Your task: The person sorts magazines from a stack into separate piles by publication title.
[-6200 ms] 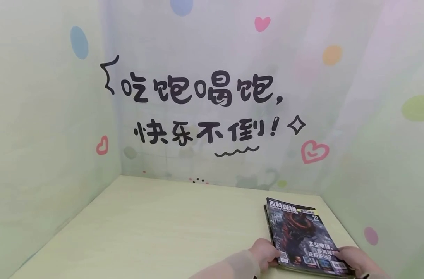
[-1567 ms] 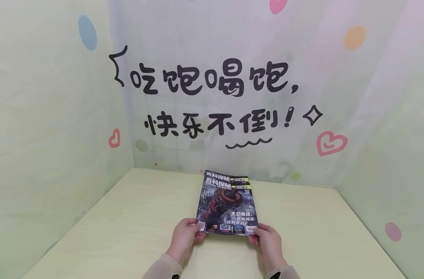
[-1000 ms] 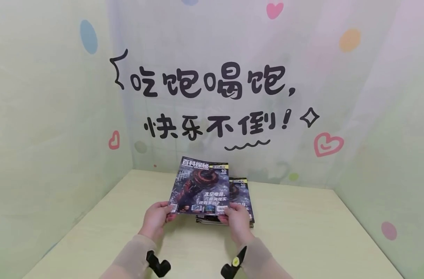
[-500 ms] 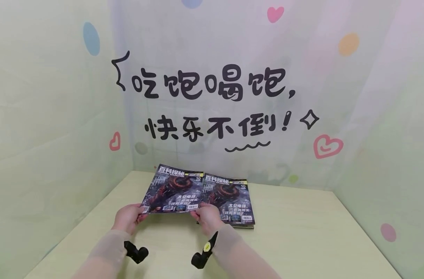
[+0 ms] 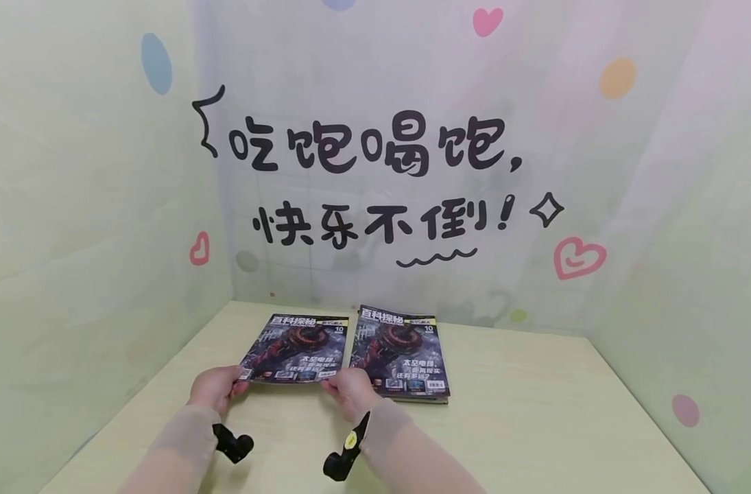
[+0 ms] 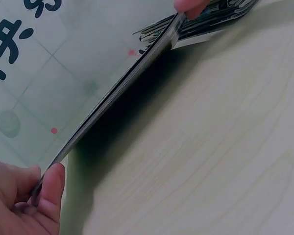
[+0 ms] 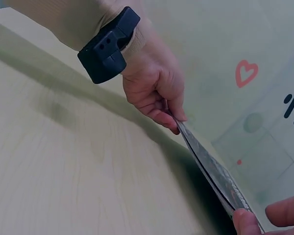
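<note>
Both hands hold a dark magazine (image 5: 295, 351) with a red ring-shaped picture on its cover. My left hand (image 5: 215, 390) pinches its near left corner, thumb on top. The near right corner is pinched by my right hand (image 5: 353, 392). In the left wrist view the magazine's near edge (image 6: 112, 100) is raised over the table, with a dark shadow below. Whether its far edge touches the table I cannot tell. Just right of it lies a stack of magazines (image 5: 402, 353), the top one with the same cover. The right hand covers part of that stack's lower left corner.
The pale wooden table (image 5: 523, 405) extends right of the stack and in front of the hands. Printed fabric walls (image 5: 387, 288) close it off at the back and both sides. A black wrist device (image 7: 110, 46) sits on the left sleeve.
From the right side, the magazines came to mid-table. The top one was lifted off, carried left by both hands and lowered beside the stack. Over the last half second it sank lower.
</note>
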Tool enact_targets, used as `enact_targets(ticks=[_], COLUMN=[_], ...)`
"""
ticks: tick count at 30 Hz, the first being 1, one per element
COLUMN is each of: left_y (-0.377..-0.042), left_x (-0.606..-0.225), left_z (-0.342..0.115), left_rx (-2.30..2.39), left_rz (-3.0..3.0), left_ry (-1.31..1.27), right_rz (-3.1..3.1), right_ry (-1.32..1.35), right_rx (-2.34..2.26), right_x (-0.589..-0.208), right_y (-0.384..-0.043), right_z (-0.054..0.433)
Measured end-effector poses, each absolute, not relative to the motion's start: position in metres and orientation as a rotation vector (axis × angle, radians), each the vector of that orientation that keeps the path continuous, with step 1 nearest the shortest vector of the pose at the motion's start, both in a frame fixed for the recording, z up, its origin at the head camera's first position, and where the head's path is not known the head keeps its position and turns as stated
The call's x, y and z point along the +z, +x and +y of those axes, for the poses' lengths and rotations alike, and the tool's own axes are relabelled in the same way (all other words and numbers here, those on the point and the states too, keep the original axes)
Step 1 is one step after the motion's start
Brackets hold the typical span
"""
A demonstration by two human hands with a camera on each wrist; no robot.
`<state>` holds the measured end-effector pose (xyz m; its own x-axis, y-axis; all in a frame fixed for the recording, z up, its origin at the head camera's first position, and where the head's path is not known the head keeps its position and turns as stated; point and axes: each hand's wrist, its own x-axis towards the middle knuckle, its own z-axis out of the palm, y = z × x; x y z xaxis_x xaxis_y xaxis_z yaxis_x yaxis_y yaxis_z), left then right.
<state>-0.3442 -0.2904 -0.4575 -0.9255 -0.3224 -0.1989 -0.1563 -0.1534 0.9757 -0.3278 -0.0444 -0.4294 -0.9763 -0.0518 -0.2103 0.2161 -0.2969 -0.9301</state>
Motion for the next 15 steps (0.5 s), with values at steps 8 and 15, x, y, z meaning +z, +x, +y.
enact_targets(ticks=[8,15], left_y=[-0.35,-0.346], left_x=[-0.466,-0.468], left_z=[-0.294,-0.295], left_rx=[-2.106,-2.04], left_rz=[-2.031,-2.067], left_ry=[0.62,0.652], right_rz=[1.533,1.459], right_ry=[0.147,0.155], right_rx=[-2.412,-2.378], right_x=[-0.431,-0.434], right_y=[-0.326,-0.326], right_z=[-0.048,-0.051])
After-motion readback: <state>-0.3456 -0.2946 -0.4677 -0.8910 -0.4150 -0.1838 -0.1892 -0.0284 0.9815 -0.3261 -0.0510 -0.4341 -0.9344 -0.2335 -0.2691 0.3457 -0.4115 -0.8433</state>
